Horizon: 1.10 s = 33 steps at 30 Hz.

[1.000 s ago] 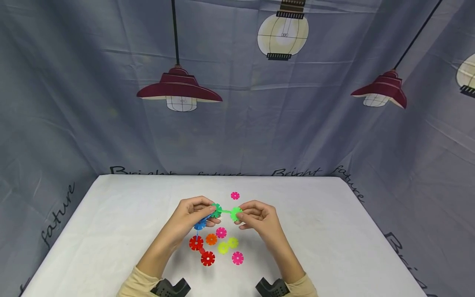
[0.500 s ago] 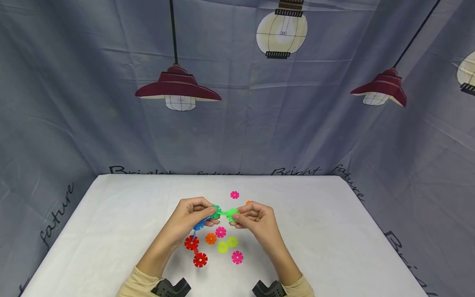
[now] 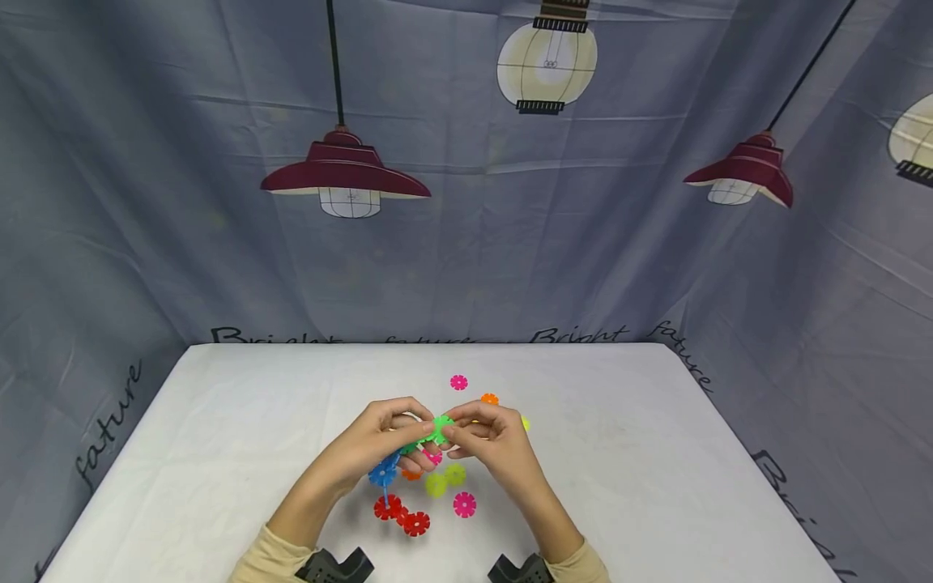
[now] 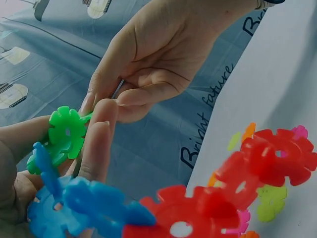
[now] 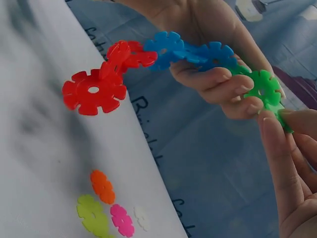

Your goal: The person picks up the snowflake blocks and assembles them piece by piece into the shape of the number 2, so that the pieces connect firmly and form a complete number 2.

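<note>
A chain of notched plastic snowflake discs runs from red discs through blue discs to green discs. My left hand grips the chain near its green part, fingers curled behind it. The blue and red discs hang below that hand in the head view. My right hand pinches the outer green end between thumb and fingers, close beside the left fingertips. In the left wrist view, the green disc lies by the left thumb. Fingers partly hide the joint between the green discs.
Loose discs lie on the white table: a pink disc and an orange disc beyond the hands, a yellow-green disc and another pink disc nearer. A printed curtain stands behind the table.
My hands have drawn together, the right moving leftward and the left slightly rightward. The chain hangs lower, its red end swung right. An orange and a yellow disc show beyond the right hand.
</note>
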Available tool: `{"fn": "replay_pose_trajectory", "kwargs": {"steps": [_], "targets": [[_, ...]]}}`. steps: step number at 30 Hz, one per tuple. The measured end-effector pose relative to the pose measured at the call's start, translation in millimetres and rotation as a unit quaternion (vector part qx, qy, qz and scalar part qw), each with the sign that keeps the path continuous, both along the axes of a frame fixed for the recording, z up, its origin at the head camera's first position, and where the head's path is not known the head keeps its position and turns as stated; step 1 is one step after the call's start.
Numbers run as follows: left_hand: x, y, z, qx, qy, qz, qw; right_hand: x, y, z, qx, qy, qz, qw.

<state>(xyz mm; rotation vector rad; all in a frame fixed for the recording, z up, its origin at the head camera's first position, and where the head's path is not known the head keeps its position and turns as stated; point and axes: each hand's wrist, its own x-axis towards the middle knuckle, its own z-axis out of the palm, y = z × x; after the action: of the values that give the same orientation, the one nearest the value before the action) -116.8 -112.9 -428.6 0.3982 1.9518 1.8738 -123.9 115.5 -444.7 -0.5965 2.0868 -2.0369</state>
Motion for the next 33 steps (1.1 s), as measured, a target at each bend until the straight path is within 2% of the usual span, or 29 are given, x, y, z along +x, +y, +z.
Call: {"fn": "replay_pose_trajectory", "kwargs": {"steps": [3, 6, 9, 11, 13, 15, 17, 18, 20, 24, 28, 30, 32, 33], "targets": [[0.7, -0.6, -0.9, 0.000, 0.015, -0.010, 0.9998, 1.7, -3.0, 0.7, 0.001, -0.006, 0.006, 1.0000], [0.8, -1.9, -0.2, -0.004, 0.030, -0.006, 0.9995, 1.5, -3.8, 0.9, 0.009, -0.007, 0.016, 0.9998], [-0.3, -5.0, 1.3, -0.011, 0.044, 0.016, 0.9988, -3.3, 0.9, -1.8, 0.036, -0.008, 0.026, 0.9990], [-1.2, -8.1, 2.2, -0.014, 0.051, 0.040, 0.9978, -8.5, 7.3, -7.1, 0.077, -0.017, 0.036, 0.9962], [-2.2, -11.3, 2.6, -0.015, 0.049, 0.061, 0.9968, -13.0, 15.3, -15.0, 0.145, -0.030, 0.054, 0.9874], [-2.8, -14.2, 2.8, -0.016, 0.045, 0.075, 0.9960, -15.4, 22.7, -24.1, 0.229, -0.046, 0.083, 0.9688], [-3.4, -16.0, 2.7, -0.017, 0.043, 0.083, 0.9955, -15.8, 27.9, -32.6, 0.299, -0.048, 0.114, 0.9463], [-3.6, -16.6, 2.8, -0.017, 0.042, 0.085, 0.9954, -15.5, 29.2, -35.9, 0.324, -0.045, 0.127, 0.9364], [-4.1, -17.3, 2.8, -0.017, 0.045, 0.086, 0.9951, -15.2, 29.7, -40.3, 0.358, -0.033, 0.138, 0.9229], [-5.5, -17.5, 2.2, -0.013, 0.042, 0.086, 0.9953, -14.7, 25.6, -41.7, 0.392, 0.007, 0.135, 0.9099], [-6.6, -17.8, 1.7, -0.009, 0.035, 0.087, 0.9955, -12.8, 22.2, -39.0, 0.413, 0.014, 0.137, 0.9005], [-6.4, -17.5, 1.4, -0.008, 0.035, 0.086, 0.9956, -12.0, 22.6, -38.0, 0.413, 0.011, 0.140, 0.8998], [-6.3, -16.7, 0.5, -0.006, 0.034, 0.083, 0.9960, -12.0, 24.0, -37.1, 0.401, 0.004, 0.142, 0.9050], [-6.0, -16.0, 0.0, -0.004, 0.034, 0.078, 0.9964, -12.5, 25.1, -36.8, 0.389, 0.000, 0.141, 0.9105]]}}
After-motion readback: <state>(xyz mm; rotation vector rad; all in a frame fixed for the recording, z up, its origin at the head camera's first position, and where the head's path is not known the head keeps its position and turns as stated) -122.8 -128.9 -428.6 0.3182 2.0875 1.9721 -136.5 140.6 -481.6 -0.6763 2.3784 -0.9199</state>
